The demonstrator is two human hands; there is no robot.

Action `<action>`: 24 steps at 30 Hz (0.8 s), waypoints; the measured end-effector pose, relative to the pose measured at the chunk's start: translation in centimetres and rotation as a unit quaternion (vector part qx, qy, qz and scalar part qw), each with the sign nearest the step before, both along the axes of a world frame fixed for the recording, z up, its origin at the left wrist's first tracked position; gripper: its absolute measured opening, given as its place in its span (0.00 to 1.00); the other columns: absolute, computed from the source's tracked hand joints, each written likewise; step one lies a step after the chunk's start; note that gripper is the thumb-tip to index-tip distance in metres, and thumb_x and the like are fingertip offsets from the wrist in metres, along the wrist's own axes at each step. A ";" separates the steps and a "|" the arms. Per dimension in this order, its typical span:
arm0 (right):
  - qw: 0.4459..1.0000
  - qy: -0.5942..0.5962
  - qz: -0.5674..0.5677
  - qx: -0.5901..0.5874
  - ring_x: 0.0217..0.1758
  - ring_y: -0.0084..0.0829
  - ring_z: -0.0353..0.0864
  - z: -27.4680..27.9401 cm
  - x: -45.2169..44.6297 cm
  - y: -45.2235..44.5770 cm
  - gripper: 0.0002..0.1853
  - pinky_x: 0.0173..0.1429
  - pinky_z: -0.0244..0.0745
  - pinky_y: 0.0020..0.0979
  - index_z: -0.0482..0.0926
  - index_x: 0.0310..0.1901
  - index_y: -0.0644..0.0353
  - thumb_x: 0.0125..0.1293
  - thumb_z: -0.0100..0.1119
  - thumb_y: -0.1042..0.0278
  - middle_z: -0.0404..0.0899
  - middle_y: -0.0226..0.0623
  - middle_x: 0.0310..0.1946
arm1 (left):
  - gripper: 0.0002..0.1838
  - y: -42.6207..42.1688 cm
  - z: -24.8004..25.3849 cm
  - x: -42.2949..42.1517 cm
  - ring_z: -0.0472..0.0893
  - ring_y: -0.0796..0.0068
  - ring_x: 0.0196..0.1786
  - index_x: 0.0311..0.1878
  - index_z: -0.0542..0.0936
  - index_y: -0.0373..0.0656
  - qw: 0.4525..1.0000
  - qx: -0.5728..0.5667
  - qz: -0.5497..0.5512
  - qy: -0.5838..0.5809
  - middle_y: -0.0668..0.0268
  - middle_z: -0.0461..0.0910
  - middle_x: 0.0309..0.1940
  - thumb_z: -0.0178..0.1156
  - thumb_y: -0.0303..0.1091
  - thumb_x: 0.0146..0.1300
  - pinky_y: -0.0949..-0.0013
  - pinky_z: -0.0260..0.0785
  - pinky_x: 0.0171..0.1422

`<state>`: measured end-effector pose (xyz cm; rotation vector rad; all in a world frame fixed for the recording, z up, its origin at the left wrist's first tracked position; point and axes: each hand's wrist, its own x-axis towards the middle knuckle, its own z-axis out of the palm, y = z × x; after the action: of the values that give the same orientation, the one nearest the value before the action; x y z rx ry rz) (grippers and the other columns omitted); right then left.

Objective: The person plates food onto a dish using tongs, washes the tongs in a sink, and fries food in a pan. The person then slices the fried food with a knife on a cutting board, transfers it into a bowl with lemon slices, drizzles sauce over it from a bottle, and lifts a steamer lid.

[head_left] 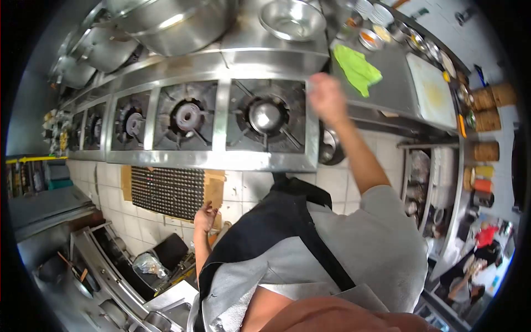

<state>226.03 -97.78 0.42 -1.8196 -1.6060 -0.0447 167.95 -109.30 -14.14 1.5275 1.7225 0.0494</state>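
Observation:
My right hand is over the right end of the stove, between the burner and the side counter. Motion blurs its fingers, and I cannot make out anything in it. A small round metal piece, domed and shiny, sits at the middle of the right-hand burner. On the counter beyond that hand lies a bright green cloth. Low at my side hangs my left hand, fingers loosely bent and apart, with nothing visible in it. Below it on the floor is a black studded mat over cardboard.
A metal bowl and large pots stand on the shelf behind the burners. The right counter bears a white cutting board and small containers. A person is at the far right. Steel equipment lies behind me.

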 end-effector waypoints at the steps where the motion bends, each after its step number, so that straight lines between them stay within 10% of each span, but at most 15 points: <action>1: 0.998 -0.037 -0.053 -0.029 0.67 0.52 0.75 0.7 5.4 2.1 0.21 0.72 0.70 0.48 0.81 0.60 0.59 0.67 0.63 0.60 0.79 0.48 0.62 | 0.27 0.8 0.8 -0.5 0.88 0.58 0.52 0.68 0.78 0.42 0.999 -0.043 -0.003 0.023 0.54 0.88 0.51 0.65 0.38 0.68 0.62 0.78 0.56; 4: 0.956 -0.133 -0.245 -0.089 0.71 0.54 0.72 -3.7 19.2 6.7 0.28 0.74 0.67 0.49 0.78 0.62 0.61 0.71 0.61 0.47 0.76 0.54 0.65 | 0.27 3.3 1.8 -1.1 0.87 0.56 0.55 0.66 0.81 0.45 0.998 -0.044 0.023 0.046 0.55 0.88 0.52 0.66 0.44 0.66 0.60 0.78 0.61; 9: 0.968 -0.133 -0.152 -0.152 0.37 0.53 0.86 -6.7 13.6 6.3 0.21 0.43 0.81 0.52 0.83 0.54 0.57 0.70 0.62 0.49 0.86 0.48 0.34 | 0.20 9.5 9.5 3.4 0.89 0.62 0.49 0.61 0.83 0.42 0.996 0.072 0.039 -0.025 0.54 0.89 0.47 0.65 0.35 0.68 0.64 0.80 0.56; 13: 0.973 0.066 -0.048 -0.214 0.57 0.53 0.84 -4.0 -1.7 9.1 0.29 0.63 0.78 0.46 0.83 0.59 0.56 0.67 0.64 0.41 0.85 0.51 0.53 | 0.19 18.6 17.2 7.0 0.88 0.58 0.51 0.59 0.83 0.38 0.959 0.278 0.003 -0.055 0.52 0.87 0.49 0.66 0.29 0.66 0.61 0.78 0.58; 18: 0.960 0.049 0.199 -0.193 0.54 0.49 0.86 -0.1 -12.6 11.2 0.26 0.58 0.80 0.45 0.83 0.57 0.54 0.67 0.67 0.44 0.86 0.45 0.52 | 0.21 35.7 35.1 15.7 0.82 0.52 0.62 0.60 0.82 0.39 0.747 0.629 -0.169 -0.129 0.51 0.83 0.59 0.68 0.28 0.64 0.57 0.72 0.69; 22: 0.965 0.162 0.119 -0.168 0.45 0.46 0.89 0.9 -12.9 5.3 0.21 0.51 0.83 0.42 0.85 0.54 0.56 0.66 0.69 0.52 0.88 0.44 0.45 | 0.27 49.9 48.0 24.2 0.77 0.47 0.67 0.66 0.79 0.44 0.555 0.806 -0.203 -0.042 0.52 0.79 0.64 0.66 0.43 0.67 0.53 0.70 0.70; 24: 0.969 0.185 0.024 -0.163 0.46 0.42 0.89 -0.3 -11.2 1.9 0.21 0.51 0.83 0.40 0.85 0.55 0.56 0.65 0.70 0.54 0.89 0.43 0.46 | 0.32 57.4 52.6 27.1 0.74 0.55 0.73 0.71 0.77 0.49 0.612 0.770 -0.164 0.070 0.59 0.77 0.70 0.55 0.59 0.73 0.53 0.68 0.73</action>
<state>214.79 -95.90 0.08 -1.8894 -1.4477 0.5805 195.07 -51.87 38.42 3.0361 1.2658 1.6318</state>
